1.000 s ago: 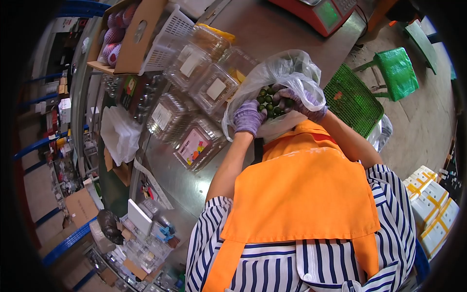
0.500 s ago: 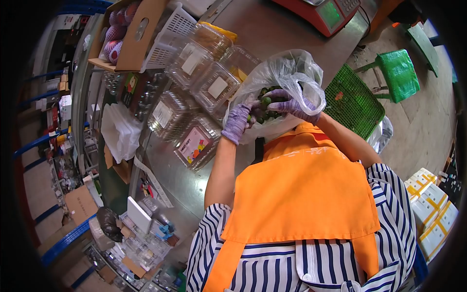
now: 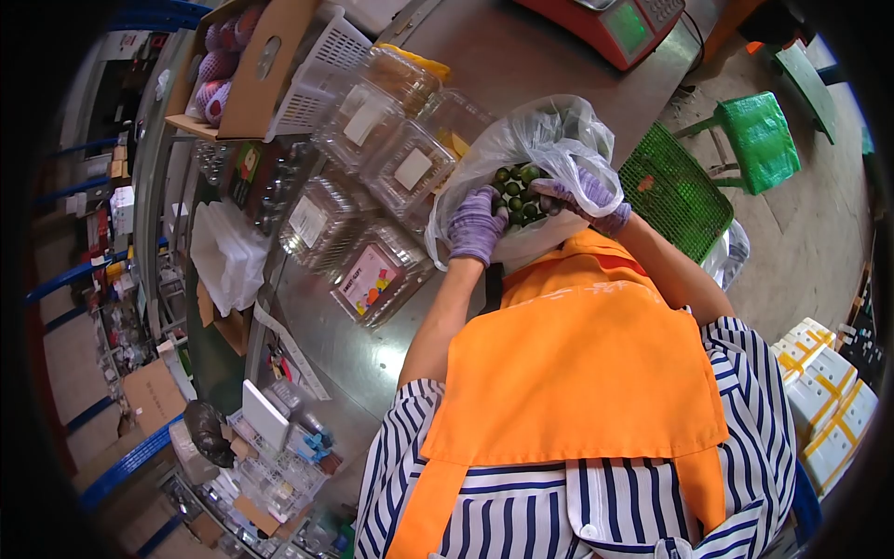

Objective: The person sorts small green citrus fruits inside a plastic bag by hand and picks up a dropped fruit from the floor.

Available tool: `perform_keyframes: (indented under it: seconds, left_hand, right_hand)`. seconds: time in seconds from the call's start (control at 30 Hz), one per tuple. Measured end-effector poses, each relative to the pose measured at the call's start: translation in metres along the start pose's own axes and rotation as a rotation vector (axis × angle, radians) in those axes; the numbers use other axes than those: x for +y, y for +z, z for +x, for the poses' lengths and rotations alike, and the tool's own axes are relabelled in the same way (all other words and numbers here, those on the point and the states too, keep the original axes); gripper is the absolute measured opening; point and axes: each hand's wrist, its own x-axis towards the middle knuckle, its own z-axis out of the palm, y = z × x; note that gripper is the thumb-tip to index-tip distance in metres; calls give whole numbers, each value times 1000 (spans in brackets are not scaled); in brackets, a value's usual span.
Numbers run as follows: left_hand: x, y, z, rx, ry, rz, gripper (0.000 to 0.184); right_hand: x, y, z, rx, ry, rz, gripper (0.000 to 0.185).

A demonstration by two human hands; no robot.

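Note:
A translucent plastic bag [image 3: 559, 130] lies with its mouth wide, full of small round dark-green fruits [image 3: 518, 192]. Both of my hands wear purple knit gloves and are in the bag's mouth. My left hand [image 3: 477, 226] is at the left side of the fruits, its fingers curled together; what they hold, if anything, is hidden. From the right, my right hand [image 3: 592, 200] reaches over the fruits with its fingers bent down onto them. Part of that hand is behind the bag's film, and whether a fruit is between its fingers does not show.
Clear plastic clamshell boxes [image 3: 410, 168] stand left of the bag on the metal table [image 3: 372, 359]. A red scale [image 3: 605, 28] is at the far edge. Right of the bag is a green mesh crate [image 3: 680, 191]. A white basket [image 3: 321, 70] and carton of netted fruit [image 3: 270, 70] are far left.
My hands have moved apart. The left has drawn back from the middle of the bag and curled, and the right has shifted slightly right, so more green fruits show between them.

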Motion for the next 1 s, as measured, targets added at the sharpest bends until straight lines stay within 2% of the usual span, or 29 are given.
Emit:
perform_keyframes:
  seconds: [0.03, 0.1, 0.13, 0.17, 0.27, 0.3, 0.4, 0.5, 0.6, 0.7, 0.73, 0.77, 0.87, 0.9, 1.0]
  left_hand:
    - [-4, -1, 0, 18, 22, -45, 27]
    - [-10, -5, 4, -91, -193, -550, 23]
    - [-14, -8, 4, -147, -304, -803, 22]
    - [-5, -28, 4, -228, -488, -928, 20]
    - [-18, -33, 0, -234, -580, -1363, 26]
    - [-20, -33, -2, -197, -641, -1411, 24]
    - [-25, -35, -2, -230, -614, -1444, 30]
    - [-30, -41, -2, -80, -667, -1397, 36]
    - [-36, -40, -1, -19, -575, -1172, 36]
    - [-35, -29, -5, 1, -91, -342, 25]
    - [-35, -25, -7, 7, 68, -64, 25]
    - [-31, -25, -10, -129, 22, -2, 32]
    - [-34, -15, -16, -120, 109, 224, 33]
    - [-36, -15, -16, -151, 98, 217, 34]
    - [-38, -17, -13, -118, 43, -67, 35]
  right_hand:
    - [1, 0, -2, -80, 159, 163, 49]
    - [-3, 0, -2, -180, 352, 341, 51]
    - [-3, 1, -3, -202, 386, 356, 52]
    - [-4, 1, -3, -225, 419, 372, 52]
    - [-14, 0, -1, -291, 438, 302, 53]
    - [-16, 2, -2, -290, 467, 350, 55]
    - [-21, -1, 1, -353, 529, 328, 54]
    - [-12, 8, -3, -186, 342, 220, 45]
    - [2, 14, -5, -98, 146, 167, 41]
    - [2, 11, -6, -214, 276, 207, 38]
    - [4, 13, -8, -203, 229, 168, 37]
    - [6, 17, -9, -192, 182, 128, 37]
    - [7, 17, -11, -218, 136, 31, 33]
    - [5, 15, -10, -241, 152, 24, 32]
    - [-1, 11, -8, -317, 228, 57, 31]
